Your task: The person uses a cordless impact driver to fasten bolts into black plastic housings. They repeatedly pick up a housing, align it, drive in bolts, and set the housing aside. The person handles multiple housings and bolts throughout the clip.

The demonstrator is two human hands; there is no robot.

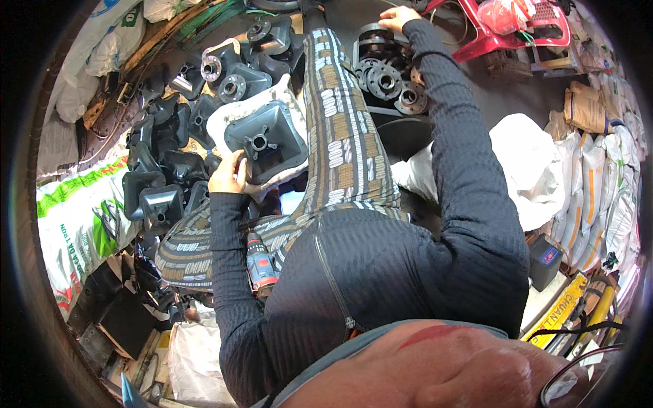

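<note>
A dark square housing [279,129], funnel-shaped with a round hub at its centre, rests on a pale cloth-like pad [294,95] beside my outstretched leg. Its near-left corner is pinched by my left hand [230,175], thumb and fingers at the edge. My right hand [400,18] reaches far forward, fingers stretched out and apart, with nothing visible in them. Just nearer to me than that hand is a container of round metal flanges [384,81]. A grey and red cordless drill [260,264] lies beside my left forearm, against my folded leg.
Many similar dark housings [163,204] are piled at the left, by a white and green sack [85,228]. A red plastic stool [469,41] stands at the far right. White sacks [592,197] line the right, with a white bag [527,170] nearer.
</note>
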